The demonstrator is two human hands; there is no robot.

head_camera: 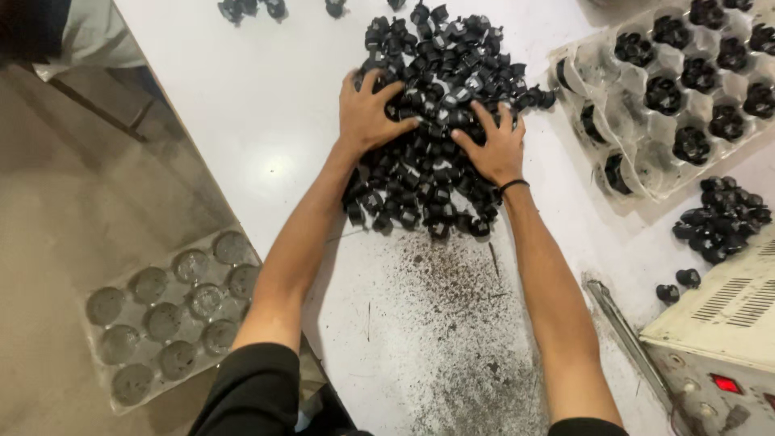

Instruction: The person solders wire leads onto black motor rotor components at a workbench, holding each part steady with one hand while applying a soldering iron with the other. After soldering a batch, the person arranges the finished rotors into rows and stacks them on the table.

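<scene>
Fingers of left hand (365,113) and right hand (494,149) lie spread on the pile of black parts (432,89), seemingly gripping nothing; fingertips partly buried.

White table (266,121), surface scuffed. Large heap of small black plastic parts (436,105) at centre far, both hands pressed onto it. Dark gritty debris (452,323) scattered on the near centre. Clear plastic tray (622,121) at far right, several cells holding black parts. Smaller pile of black parts (722,218) to the right, two loose ones just near of it. Cream machine housing (726,323) at near right corner, metal strip (626,331) beside it. A few stray parts (250,8) at far edge.
</scene>
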